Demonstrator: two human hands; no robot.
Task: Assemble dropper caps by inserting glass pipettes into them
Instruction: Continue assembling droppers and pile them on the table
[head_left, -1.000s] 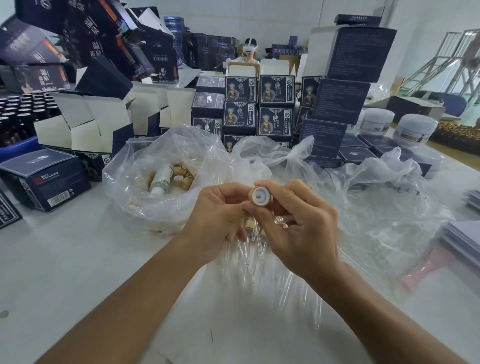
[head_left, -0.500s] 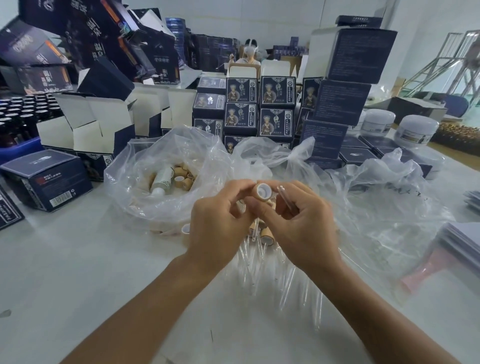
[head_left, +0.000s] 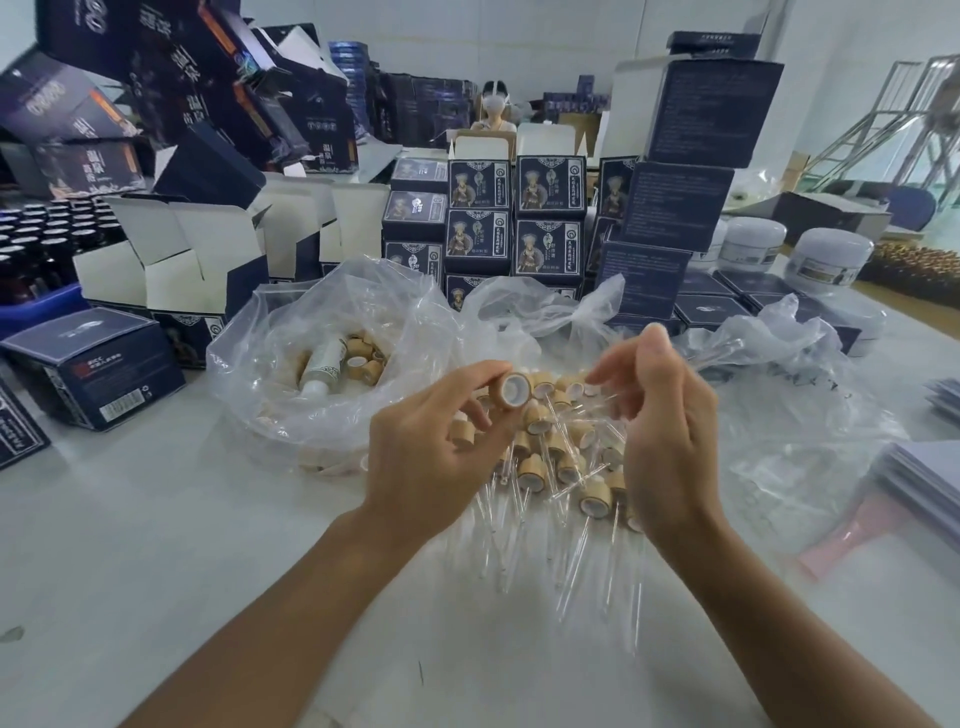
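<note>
The left hand (head_left: 431, 457) pinches one wooden cap (head_left: 511, 389) between thumb and fingers, open end toward the camera. The right hand (head_left: 665, 431) is just beside it; whether it holds a glass tube is not clear. Under both hands lies a pile of caps with glass tubes (head_left: 561, 457), too many to count. A plastic bag (head_left: 322, 364) at the left holds more caps. Dark boxes (head_left: 519, 218) stand behind.

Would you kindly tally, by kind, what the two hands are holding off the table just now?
Wooden dropper cap: 1, pinched in the left hand
Glass pipette: 1, blurred, pinched in the right hand
Total: 2
</note>
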